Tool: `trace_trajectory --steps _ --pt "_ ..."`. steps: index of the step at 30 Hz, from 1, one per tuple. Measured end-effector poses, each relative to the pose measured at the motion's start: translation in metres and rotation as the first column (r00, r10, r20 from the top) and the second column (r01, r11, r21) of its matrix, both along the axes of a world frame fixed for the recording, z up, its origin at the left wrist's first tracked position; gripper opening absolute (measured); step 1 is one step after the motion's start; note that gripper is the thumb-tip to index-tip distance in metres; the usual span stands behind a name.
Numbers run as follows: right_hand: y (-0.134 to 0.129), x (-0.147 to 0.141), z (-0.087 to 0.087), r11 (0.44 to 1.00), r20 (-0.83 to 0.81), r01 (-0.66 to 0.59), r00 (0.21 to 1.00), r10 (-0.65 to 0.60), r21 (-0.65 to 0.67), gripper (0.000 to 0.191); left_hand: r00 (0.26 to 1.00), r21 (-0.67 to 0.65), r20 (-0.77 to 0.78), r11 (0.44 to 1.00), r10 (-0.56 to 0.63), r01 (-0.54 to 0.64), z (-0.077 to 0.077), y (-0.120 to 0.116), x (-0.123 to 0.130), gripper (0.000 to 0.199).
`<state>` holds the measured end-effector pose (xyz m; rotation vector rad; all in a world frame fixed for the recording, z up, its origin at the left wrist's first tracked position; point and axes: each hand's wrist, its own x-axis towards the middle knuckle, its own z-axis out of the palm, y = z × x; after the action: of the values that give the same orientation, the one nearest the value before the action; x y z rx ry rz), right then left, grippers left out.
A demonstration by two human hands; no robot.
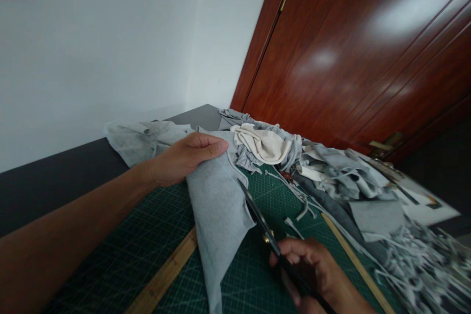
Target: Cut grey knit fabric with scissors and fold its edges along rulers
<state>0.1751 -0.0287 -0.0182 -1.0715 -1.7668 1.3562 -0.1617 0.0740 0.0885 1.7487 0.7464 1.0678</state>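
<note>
My left hand (193, 154) pinches the upper edge of a light grey piece of fabric (219, 206), which hangs down over a green cutting mat (158, 235). In my right hand (312, 267) is a pair of black scissors (263, 223) with a brass-coloured pivot. The blades point up and to the left, with their tip at the fabric's right edge. A thin strip curls along that edge near the tip. My right fingers wrap round the scissor handles, which are partly hidden.
Wooden rulers (165, 272) lie left and right on the mat. Grey scraps (338, 171), a cream cloth (261, 144) and thin strips (427, 260) are heaped behind and to the right. A white wall (99, 44) and brown door (349, 54) stand beyond.
</note>
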Motion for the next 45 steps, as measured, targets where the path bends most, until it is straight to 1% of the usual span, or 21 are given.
trace_trajectory --steps 3,6,10,14,19,23,25,29,32,38,41,45 --pt "0.001 0.003 -0.003 1.0 -0.003 -0.028 1.0 0.028 0.002 0.067 0.999 -0.082 0.037 0.996 -0.035 0.037 0.0 -0.001 -0.001 0.042" --pt "0.002 0.008 -0.004 0.999 -0.021 -0.053 0.998 0.053 0.002 0.076 0.997 -0.119 0.066 0.992 -0.042 0.049 0.0 -0.001 -0.001 0.042" --pt "0.002 0.013 -0.003 0.997 -0.021 -0.074 0.997 0.073 -0.032 0.075 0.996 -0.133 0.078 0.99 -0.042 0.052 0.0 -0.001 -0.001 0.041" --pt "-0.003 0.013 0.002 0.998 0.02 -0.035 0.999 0.036 -0.049 0.067 0.997 -0.121 0.07 0.991 -0.041 0.049 0.0 0.0 -0.002 0.043" --pt "-0.006 0.01 0.003 1.0 0.026 -0.013 1.0 0.014 -0.023 0.066 0.998 -0.095 0.058 0.995 -0.028 0.034 -0.001 0.003 -0.002 0.044" --pt "-0.003 0.008 0.003 0.995 0.044 -0.033 0.998 0.037 -0.09 0.066 0.999 -0.066 0.045 0.998 -0.009 0.012 -0.002 0.004 -0.002 0.045" --pt "-0.003 0.008 0.003 0.995 0.053 -0.03 0.998 0.035 -0.095 0.068 0.999 -0.056 0.035 0.998 0.001 0.001 -0.001 0.004 -0.001 0.045" --pt "-0.002 0.009 0.002 0.997 0.017 -0.032 0.999 0.033 -0.065 0.076 1.0 -0.055 0.026 0.999 0.003 -0.001 0.0 0.002 -0.001 0.043" --pt "0.0 0.008 0.005 0.993 -0.013 -0.082 0.997 0.081 -0.08 0.074 1.0 -0.044 0.027 0.999 -0.009 0.01 0.0 0.002 -0.002 0.044" --pt "0.004 0.005 0.013 0.987 -0.038 -0.153 0.988 0.151 -0.051 0.076 1.0 -0.023 0.026 1.0 -0.016 0.017 -0.002 0.005 -0.002 0.044" --pt "0.004 0.004 0.015 0.99 -0.02 -0.142 0.99 0.142 -0.012 0.074 1.0 -0.018 0.023 1.0 -0.014 0.014 -0.003 0.005 -0.002 0.043" --pt "0.001 0.005 0.012 0.989 0.008 -0.142 0.99 0.141 0.043 0.076 1.0 -0.016 0.005 1.0 0.0 0.0 -0.002 0.004 -0.002 0.044"
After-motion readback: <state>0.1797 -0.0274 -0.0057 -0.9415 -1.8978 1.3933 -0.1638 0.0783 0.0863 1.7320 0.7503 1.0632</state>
